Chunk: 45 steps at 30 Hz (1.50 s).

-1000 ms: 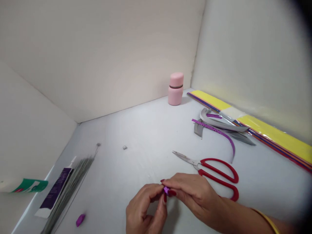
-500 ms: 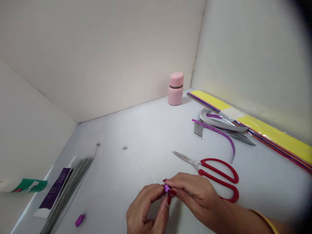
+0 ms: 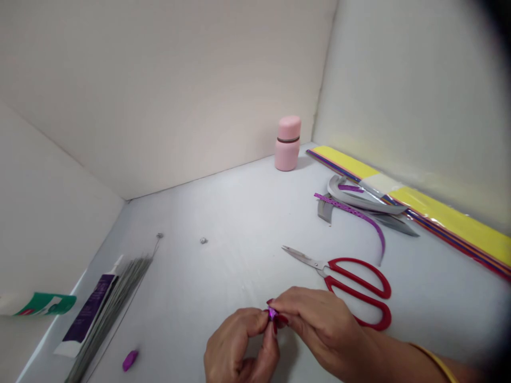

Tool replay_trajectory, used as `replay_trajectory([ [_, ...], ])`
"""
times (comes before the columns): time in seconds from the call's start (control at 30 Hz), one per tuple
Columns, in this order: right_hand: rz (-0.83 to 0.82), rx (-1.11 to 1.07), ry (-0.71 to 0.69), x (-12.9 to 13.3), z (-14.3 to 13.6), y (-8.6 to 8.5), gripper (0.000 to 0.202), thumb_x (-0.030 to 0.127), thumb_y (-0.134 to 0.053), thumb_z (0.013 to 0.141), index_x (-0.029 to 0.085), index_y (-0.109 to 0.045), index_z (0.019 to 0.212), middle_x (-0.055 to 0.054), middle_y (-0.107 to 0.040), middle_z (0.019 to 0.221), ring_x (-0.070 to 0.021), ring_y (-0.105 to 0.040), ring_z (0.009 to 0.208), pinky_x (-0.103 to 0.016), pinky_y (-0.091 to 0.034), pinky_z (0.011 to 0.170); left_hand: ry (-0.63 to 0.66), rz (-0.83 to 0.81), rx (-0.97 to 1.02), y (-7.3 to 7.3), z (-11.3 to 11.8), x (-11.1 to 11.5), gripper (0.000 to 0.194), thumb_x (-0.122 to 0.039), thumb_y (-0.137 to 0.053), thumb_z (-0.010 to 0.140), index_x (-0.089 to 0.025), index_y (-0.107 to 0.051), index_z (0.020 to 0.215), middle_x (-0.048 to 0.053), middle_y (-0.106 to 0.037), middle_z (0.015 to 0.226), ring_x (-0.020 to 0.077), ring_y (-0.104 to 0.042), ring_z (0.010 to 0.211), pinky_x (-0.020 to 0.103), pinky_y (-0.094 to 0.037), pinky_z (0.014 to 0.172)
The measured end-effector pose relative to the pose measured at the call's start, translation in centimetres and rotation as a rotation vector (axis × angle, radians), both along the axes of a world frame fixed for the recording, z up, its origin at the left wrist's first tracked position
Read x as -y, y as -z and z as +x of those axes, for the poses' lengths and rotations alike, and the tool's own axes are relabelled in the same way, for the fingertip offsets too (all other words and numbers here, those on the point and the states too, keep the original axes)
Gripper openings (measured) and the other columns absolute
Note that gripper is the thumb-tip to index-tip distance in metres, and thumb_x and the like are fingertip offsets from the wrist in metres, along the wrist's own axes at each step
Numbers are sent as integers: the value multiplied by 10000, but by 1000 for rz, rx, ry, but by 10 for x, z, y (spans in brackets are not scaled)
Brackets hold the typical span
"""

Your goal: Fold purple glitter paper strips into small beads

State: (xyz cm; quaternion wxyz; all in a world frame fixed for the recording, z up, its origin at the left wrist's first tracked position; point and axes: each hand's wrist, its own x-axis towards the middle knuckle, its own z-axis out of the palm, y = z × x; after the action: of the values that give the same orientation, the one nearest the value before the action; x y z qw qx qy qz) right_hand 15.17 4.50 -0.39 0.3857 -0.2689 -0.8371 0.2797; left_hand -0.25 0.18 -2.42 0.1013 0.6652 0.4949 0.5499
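Note:
A small shiny purple folded piece [image 3: 272, 314] is pinched between the fingertips of both hands, low in the middle of the view. My left hand [image 3: 241, 343] grips it from the left with thumb and forefinger. From the right, my right hand [image 3: 319, 324] holds the same piece, its fingers closed. Much of the piece is covered by fingertips. Just beyond my right hand lie scissors with red handles [image 3: 359, 290], blades pointing left. A purple crumpled lump [image 3: 130, 360] rests on the table at lower left.
Grey wires [image 3: 109, 314] and a purple-and-white tube [image 3: 90, 311] lie at left, near a green-and-white packet [image 3: 48, 304]. A pink flask [image 3: 287, 143] stands at the back. Purple strip [image 3: 355, 213], grey strips [image 3: 391, 223] and wrapped yellow sheets [image 3: 439, 208] lie right. A silvery bit [image 3: 203, 240] sits mid-table.
Both hands have shifted slightly downward, with the fingers closing a little further over the purple piece. Everything on the table stays where it was.

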Motion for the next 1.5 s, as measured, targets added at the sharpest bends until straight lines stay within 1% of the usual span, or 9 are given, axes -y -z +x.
replay_trajectory([
  [0.13, 25, 31, 9, 2, -1, 2, 188, 92, -417, 875, 154, -558, 983, -61, -678, 794, -142, -624, 713, -226, -501, 658, -1, 28, 24, 5, 1, 0, 170, -38, -573, 691, -197, -592, 749, -6, -678, 595, 101, -625, 524, 175, -487, 523],
  [0.23, -1, 36, 2, 1, 0, 3, 190, 99, -425, 873, 152, -563, 992, -70, -676, 813, -155, -623, 732, -247, -501, 665, 40, -51, 66, 1, 0, 0, 175, -33, -571, 705, -201, -604, 740, -9, -689, 621, 93, -626, 542, 165, -482, 543],
  [0.43, -270, -87, -6, -3, 1, 0, 200, 141, -470, 878, 173, -587, 1037, -37, -660, 796, -108, -610, 702, -183, -491, 646, 199, -330, 290, -12, -6, 0, 145, -107, -575, 765, -202, -665, 828, 33, -701, 726, 130, -654, 639, 186, -512, 590],
  [0.6, -213, -126, -64, -5, 2, -1, 207, 108, -475, 870, 158, -611, 1018, -48, -673, 806, -109, -614, 726, -183, -485, 672, 223, -353, 353, -12, -5, 0, 171, -122, -579, 780, -226, -692, 856, 19, -706, 752, 116, -647, 667, 162, -501, 622],
  [0.77, -156, -104, 2, -4, 2, 2, 170, 93, -531, 841, 161, -622, 969, -35, -679, 781, -102, -617, 704, -169, -473, 664, 156, -389, 436, -4, -2, 2, 171, -133, -603, 772, -240, -684, 878, 10, -717, 774, 129, -666, 680, 175, -520, 630],
  [1.13, -168, -87, 22, -2, 0, 3, 168, 87, -524, 836, 160, -612, 960, -43, -682, 814, -110, -626, 734, -175, -475, 680, 69, -236, 140, -7, -3, 3, 219, -43, -577, 746, -198, -656, 879, 0, -691, 784, 102, -643, 698, 152, -487, 660],
  [1.37, -139, -56, 1, -2, 2, 3, 165, 86, -479, 849, 158, -612, 916, -41, -666, 768, -115, -612, 704, -194, -465, 652, 78, -195, 4, -9, -6, 1, 244, -23, -547, 759, -219, -633, 877, -12, -701, 763, 97, -647, 675, 151, -472, 656],
  [1.43, -197, -65, 9, -1, 2, 4, 161, 99, -485, 849, 169, -613, 916, -36, -667, 777, -115, -614, 709, -195, -469, 661, 70, -178, -28, -8, -6, 1, 235, -27, -543, 763, -211, -629, 882, -2, -702, 770, 105, -651, 682, 162, -479, 664],
  [1.5, -361, -100, 35, 0, 0, 5, 130, 141, -514, 846, 178, -608, 927, -31, -670, 791, -115, -620, 705, -191, -482, 651, 25, -126, -86, -5, -7, 1, 208, -38, -553, 766, -201, -628, 874, 13, -705, 764, 120, -656, 675, 178, -491, 660],
])
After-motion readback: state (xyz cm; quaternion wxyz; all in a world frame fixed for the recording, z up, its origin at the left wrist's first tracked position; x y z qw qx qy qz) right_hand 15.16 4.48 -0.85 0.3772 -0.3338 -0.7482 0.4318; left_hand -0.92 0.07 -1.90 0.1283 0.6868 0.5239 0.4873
